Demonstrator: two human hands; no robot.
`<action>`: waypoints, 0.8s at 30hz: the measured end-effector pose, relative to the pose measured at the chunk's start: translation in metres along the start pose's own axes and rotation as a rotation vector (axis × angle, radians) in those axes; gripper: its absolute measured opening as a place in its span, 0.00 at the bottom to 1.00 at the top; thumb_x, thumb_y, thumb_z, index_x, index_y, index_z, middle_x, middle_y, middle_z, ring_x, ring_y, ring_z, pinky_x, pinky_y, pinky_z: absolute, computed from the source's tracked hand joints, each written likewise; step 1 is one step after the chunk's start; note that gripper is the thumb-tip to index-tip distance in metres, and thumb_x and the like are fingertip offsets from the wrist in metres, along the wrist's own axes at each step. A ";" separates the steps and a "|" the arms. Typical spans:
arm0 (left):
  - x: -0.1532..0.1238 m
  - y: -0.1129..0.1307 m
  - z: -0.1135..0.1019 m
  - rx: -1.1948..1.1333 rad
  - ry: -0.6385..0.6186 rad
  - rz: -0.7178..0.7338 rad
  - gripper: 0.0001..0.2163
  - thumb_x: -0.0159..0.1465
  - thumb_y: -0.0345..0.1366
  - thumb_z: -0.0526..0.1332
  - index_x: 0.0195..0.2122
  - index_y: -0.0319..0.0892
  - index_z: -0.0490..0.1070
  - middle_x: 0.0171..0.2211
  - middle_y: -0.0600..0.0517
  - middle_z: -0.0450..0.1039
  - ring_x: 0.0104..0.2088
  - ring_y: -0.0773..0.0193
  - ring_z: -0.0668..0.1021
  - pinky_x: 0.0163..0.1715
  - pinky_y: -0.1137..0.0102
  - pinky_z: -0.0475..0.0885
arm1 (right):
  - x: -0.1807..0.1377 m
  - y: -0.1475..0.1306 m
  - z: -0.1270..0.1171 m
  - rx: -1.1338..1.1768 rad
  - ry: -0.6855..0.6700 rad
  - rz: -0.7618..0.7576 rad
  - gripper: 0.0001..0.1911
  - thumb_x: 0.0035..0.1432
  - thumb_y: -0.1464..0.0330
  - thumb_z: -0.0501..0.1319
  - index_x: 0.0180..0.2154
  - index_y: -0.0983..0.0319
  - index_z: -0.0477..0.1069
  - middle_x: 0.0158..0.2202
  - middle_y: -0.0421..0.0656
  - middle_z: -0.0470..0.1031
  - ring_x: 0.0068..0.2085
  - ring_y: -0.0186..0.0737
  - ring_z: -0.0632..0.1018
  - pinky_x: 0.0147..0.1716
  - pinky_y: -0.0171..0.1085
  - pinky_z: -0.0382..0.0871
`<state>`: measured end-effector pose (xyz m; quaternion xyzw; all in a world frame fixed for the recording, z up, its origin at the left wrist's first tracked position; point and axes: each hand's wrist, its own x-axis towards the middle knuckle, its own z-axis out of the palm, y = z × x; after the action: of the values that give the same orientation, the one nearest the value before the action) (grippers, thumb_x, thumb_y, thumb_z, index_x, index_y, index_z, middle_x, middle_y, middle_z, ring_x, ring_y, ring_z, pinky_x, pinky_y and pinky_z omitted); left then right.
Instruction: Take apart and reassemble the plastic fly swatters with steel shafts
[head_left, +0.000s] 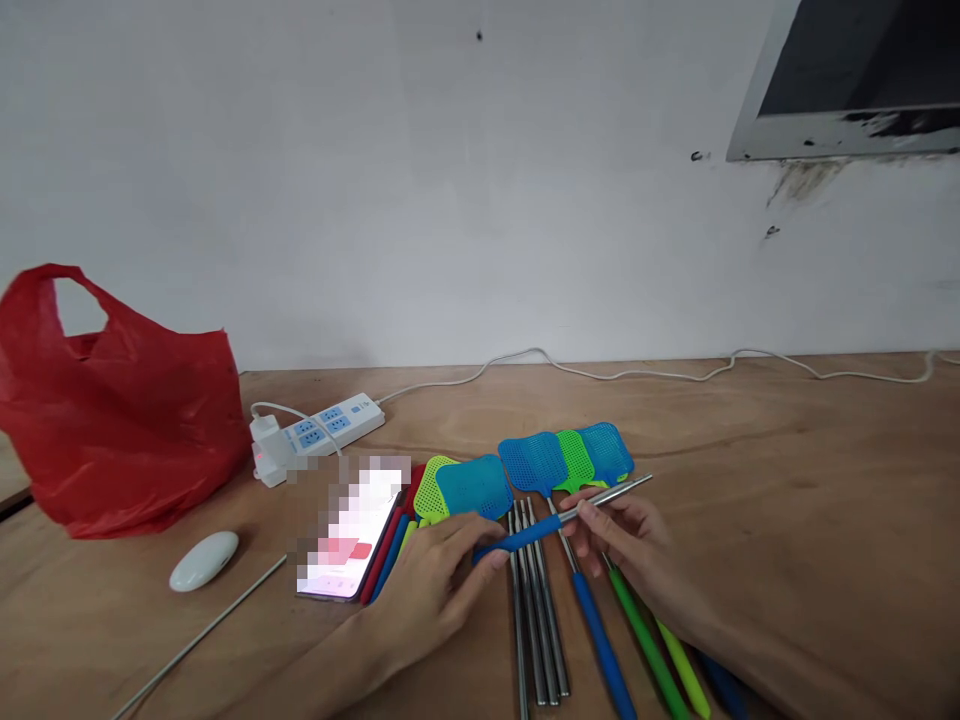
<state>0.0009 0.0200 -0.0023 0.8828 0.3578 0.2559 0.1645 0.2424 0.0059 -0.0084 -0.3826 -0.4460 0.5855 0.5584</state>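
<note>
Both my hands hold one metal rod with a blue grip point(529, 534), tilted up to the right over the table. My left hand point(439, 575) closes round the blue end. Fingers of my right hand point(622, 530) pinch the silver shaft near its middle. Beneath lie several bare metal rods point(541, 620) side by side. Fly swatter heads of perforated plastic, a blue one point(534, 462), a green one point(577, 458) and another blue one point(604, 452), overlap behind my right hand. Blue point(604, 645) and green point(646, 640) handles point towards me, partly under my right arm.
Left of my left hand, a lit phone point(349, 530) rests by more swatters, with a blue head point(475, 487) on top. Farther left are a white oval case point(204, 560), a thin rod point(202, 635), a red plastic bag point(127, 420) and a power strip point(337, 422). A cable point(622, 375) runs along the wall.
</note>
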 end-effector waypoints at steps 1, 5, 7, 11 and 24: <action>0.002 0.000 -0.003 0.016 0.028 -0.001 0.10 0.73 0.40 0.51 0.47 0.45 0.70 0.39 0.50 0.76 0.39 0.58 0.78 0.39 0.66 0.71 | 0.001 -0.001 0.000 0.028 0.046 -0.003 0.18 0.51 0.53 0.71 0.32 0.62 0.79 0.25 0.41 0.76 0.22 0.33 0.72 0.18 0.30 0.66; 0.007 -0.009 -0.007 0.196 0.085 -0.032 0.10 0.71 0.37 0.54 0.49 0.44 0.69 0.49 0.45 0.73 0.49 0.51 0.75 0.49 0.56 0.70 | 0.006 -0.004 -0.007 0.053 0.226 -0.015 0.22 0.47 0.49 0.72 0.27 0.61 0.74 0.20 0.36 0.67 0.19 0.30 0.66 0.15 0.30 0.60; 0.007 -0.015 -0.005 0.276 0.076 -0.049 0.12 0.70 0.37 0.56 0.52 0.43 0.68 0.52 0.44 0.72 0.52 0.47 0.74 0.51 0.52 0.70 | 0.007 -0.005 -0.011 -0.010 0.251 -0.023 0.23 0.47 0.48 0.71 0.24 0.61 0.71 0.20 0.34 0.63 0.18 0.28 0.62 0.15 0.30 0.57; 0.008 -0.021 -0.001 0.319 0.018 -0.048 0.11 0.67 0.37 0.60 0.49 0.43 0.71 0.49 0.44 0.74 0.51 0.47 0.75 0.51 0.50 0.70 | 0.005 -0.003 -0.015 -0.166 0.167 -0.055 0.23 0.54 0.49 0.67 0.23 0.61 0.69 0.21 0.35 0.63 0.22 0.30 0.62 0.21 0.31 0.56; 0.007 -0.027 -0.005 0.290 0.040 -0.121 0.13 0.61 0.45 0.64 0.43 0.44 0.69 0.51 0.42 0.69 0.49 0.44 0.73 0.45 0.50 0.72 | 0.005 0.001 -0.016 -0.203 0.038 0.037 0.22 0.62 0.48 0.58 0.30 0.59 0.68 0.14 0.34 0.66 0.17 0.32 0.62 0.19 0.33 0.53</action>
<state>-0.0122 0.0442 -0.0088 0.8688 0.4468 0.2088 0.0435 0.2567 0.0127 -0.0139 -0.4563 -0.4854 0.5401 0.5143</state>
